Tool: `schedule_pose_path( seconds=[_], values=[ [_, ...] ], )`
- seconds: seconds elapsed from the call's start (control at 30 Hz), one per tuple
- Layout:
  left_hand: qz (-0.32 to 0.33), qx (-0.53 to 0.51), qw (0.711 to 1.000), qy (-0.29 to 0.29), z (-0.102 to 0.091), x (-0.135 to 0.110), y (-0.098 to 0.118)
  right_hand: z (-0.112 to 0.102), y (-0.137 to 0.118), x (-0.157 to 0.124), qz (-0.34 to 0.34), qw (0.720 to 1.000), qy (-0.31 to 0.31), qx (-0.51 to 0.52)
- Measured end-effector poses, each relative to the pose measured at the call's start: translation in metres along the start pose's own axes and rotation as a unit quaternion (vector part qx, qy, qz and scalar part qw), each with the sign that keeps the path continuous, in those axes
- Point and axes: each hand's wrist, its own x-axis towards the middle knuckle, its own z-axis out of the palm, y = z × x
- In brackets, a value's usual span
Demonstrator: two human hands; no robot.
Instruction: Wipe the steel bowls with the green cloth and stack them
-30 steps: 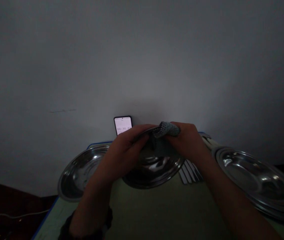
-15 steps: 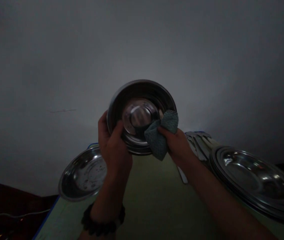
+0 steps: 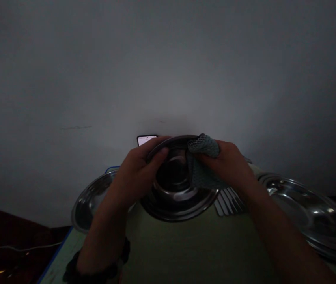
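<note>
A shiny steel bowl [image 3: 175,203] is held up and tilted above the table, its inside partly turned toward me. My left hand [image 3: 138,169] grips its upper left rim, thumb inside and fingers behind. In my right hand [image 3: 230,163] is a grey-green cloth [image 3: 205,173], pinched over the bowl's upper right rim and hanging down along that side. The right fingers behind the cloth are hidden.
A wide steel basin [image 3: 89,201] stands on the left of the green table [image 3: 185,252]. Stacked steel plates [image 3: 310,213] lie at the right, with several flat-handled utensils [image 3: 228,201] beside them. A phone [image 3: 146,139] leans against the wall [image 3: 168,71].
The bowl has come lower and tipped over, its rim turning away. My left hand has moved up the rim, and my right hand with the cloth has shifted right. The phone has come into view.
</note>
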Motion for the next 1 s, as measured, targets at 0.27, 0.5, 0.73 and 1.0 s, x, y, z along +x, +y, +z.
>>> schedule_pose_path(
  seconds=[0.27, 0.5, 0.73, 1.0],
  values=[
    [0.025, -0.013, 0.981, 0.190, 0.005, 0.002, -0.007, 0.024, 0.008, 0.000, 0.089, 0.979, 0.131, 0.126],
    [0.056, -0.110, 0.891, 0.437, 0.044, 0.007, -0.019, 0.085, -0.007, -0.015, 0.315, 0.757, 0.044, 0.570],
    [-0.059, -0.039, 0.968, 0.239, -0.006, 0.005, -0.016, 0.044, 0.016, -0.001, 0.208, 0.907, -0.006, 0.367],
    [-0.039, 0.095, 0.989, -0.104, -0.011, -0.003, -0.006, 0.001, 0.003, -0.001, -0.012, 0.993, -0.116, 0.035]
  ],
)
